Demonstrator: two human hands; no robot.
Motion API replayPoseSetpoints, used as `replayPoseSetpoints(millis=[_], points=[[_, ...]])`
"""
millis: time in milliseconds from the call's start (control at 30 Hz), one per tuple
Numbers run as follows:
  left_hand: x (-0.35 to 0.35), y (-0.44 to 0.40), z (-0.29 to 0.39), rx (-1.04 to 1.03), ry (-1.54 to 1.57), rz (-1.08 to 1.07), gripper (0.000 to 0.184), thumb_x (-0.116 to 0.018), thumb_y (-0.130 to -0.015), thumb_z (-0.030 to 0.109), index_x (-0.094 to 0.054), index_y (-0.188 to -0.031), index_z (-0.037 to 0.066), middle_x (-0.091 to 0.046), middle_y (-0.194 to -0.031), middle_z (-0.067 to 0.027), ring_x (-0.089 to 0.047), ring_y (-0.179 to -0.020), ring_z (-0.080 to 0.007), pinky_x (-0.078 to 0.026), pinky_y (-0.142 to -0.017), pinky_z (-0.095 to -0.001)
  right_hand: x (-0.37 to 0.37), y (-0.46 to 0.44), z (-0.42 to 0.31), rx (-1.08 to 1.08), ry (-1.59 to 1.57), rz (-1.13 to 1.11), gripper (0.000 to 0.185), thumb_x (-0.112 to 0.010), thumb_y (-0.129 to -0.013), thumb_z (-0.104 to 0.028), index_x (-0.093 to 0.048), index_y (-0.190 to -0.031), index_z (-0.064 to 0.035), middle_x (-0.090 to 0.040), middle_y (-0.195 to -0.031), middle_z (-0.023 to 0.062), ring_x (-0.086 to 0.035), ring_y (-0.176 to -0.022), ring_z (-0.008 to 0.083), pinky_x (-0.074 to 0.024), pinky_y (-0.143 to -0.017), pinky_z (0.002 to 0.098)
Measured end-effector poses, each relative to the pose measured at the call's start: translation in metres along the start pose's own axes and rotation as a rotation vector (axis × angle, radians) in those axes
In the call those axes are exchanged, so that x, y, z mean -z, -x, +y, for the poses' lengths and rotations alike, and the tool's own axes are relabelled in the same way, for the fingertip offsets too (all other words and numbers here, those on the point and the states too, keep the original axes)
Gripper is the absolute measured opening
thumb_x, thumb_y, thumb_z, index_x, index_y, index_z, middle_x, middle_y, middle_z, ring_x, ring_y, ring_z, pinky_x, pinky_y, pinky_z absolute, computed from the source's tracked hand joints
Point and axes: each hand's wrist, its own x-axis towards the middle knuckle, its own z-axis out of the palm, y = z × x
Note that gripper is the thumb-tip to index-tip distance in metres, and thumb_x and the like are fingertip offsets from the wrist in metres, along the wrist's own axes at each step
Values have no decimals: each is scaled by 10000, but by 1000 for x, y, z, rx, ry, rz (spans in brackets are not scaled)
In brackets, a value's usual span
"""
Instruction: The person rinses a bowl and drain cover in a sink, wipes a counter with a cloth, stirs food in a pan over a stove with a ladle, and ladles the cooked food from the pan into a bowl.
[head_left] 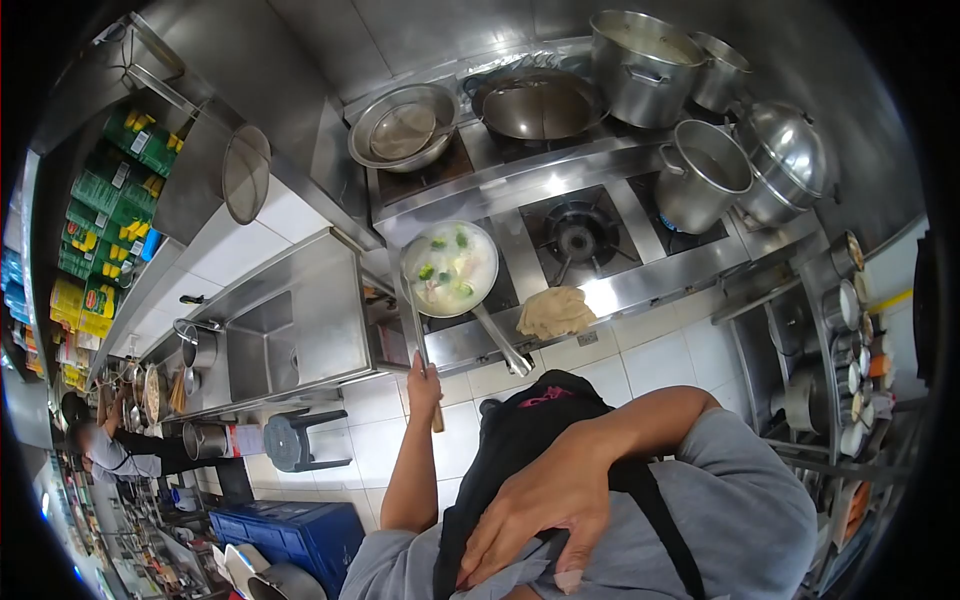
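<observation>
My left hand [425,386] is closed round a long metal cooking utensil [420,335] with a wooden handle end. The utensil's far end reaches the left side of the frying pan [487,306]; I cannot make out its head. In the pan, a creamy white sauce [455,265] holds green pieces that look like broccoli. The pan sits on the front left burner, its metal handle [500,340] pointing back towards me. My right hand [545,505] lies against my chest, over the grey shirt and black apron [510,430], fingers stretched out and holding nothing.
A folded tan cloth [556,313] lies on the stove's front edge beside the pan handle. Large pots [705,175] and a wok [540,105] stand behind and to the right. A sink [262,340], stool [293,440] and blue crate [290,535] are leftward; another person [140,440] works farther off.
</observation>
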Motion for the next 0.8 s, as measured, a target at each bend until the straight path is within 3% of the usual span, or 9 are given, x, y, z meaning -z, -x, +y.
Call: replayPoseSetpoints(millis=[33,100,233,300,400,500,633,767,800], points=[[-7,6,1,10,229,-60,540,-521,-1034,196,-354,-1543,125,-545,-796,-28,-552,-615,-101,-490,-478,-284,1,0,-1,-2,1,2,790,-635,-950,-489,-443,-1428,110,-466,-1472,293,-451,-1378,425,-384,-1144,443],[-15,15,4,134,530,-175,453,-501,-1048,195,-394,-1486,152,-489,-773,7,-486,-594,-81,-451,-471,-249,2,-1,-2,-12,-24,20,750,-669,-935,-462,-492,-1375,119,-509,-1425,297,-484,-1343,431,-403,-1124,454],[-13,29,8,260,768,-343,340,-504,-1054,195,-441,-1387,164,-476,-790,3,-459,-600,-78,-423,-464,-221,4,-5,-3,-19,-13,18,703,-675,-929,-452,-536,-1301,127,-531,-1390,301,-515,-1301,441,-432,-1090,461],[-9,33,13,352,982,-459,297,-521,-1053,202,-447,-1339,170,-488,-819,-13,-465,-617,-77,-425,-467,-212,6,-7,-1,-24,-1,-50,824,-700,-899,-445,-434,-1390,160,-502,-1376,347,-501,-1296,462,-423,-1101,456],[-4,38,21,375,1091,-488,316,-529,-1051,197,-436,-1349,147,-487,-817,-21,-466,-606,-80,-423,-463,-208,8,-7,-2,-62,-20,-74,811,-696,-905,-444,-441,-1382,160,-505,-1372,348,-503,-1293,464,-425,-1100,453],[0,51,36,258,850,-407,384,-525,-1053,193,-408,-1411,118,-483,-809,-13,-460,-597,-80,-427,-466,-205,5,-2,-2,-27,-31,32,674,-694,-919,-413,-542,-1309,114,-539,-1393,285,-530,-1287,435,-442,-1077,460],[9,59,45,77,468,-334,610,-527,-1033,171,-264,-1579,100,-496,-793,-4,-470,-595,-73,-444,-470,-224,9,20,2,-68,-34,27,754,-665,-941,-442,-462,-1428,97,-491,-1448,295,-486,-1343,430,-399,-1124,456],[20,61,52,-2,326,-270,622,-540,-1010,157,-287,-1571,70,-537,-817,-35,-533,-626,-92,-475,-484,-244,24,74,3,-205,-169,290,601,-626,-986,-413,-565,-1383,33,-571,-1429,198,-540,-1338,324,-402,-1127,417],[22,58,54,-62,149,-204,618,-552,-1000,154,-309,-1560,58,-586,-855,-88,-591,-664,-163,-507,-530,-302,25,94,11,-196,-144,414,602,-577,-1007,-438,-570,-1379,36,-589,-1409,192,-549,-1329,309,-408,-1121,418]])
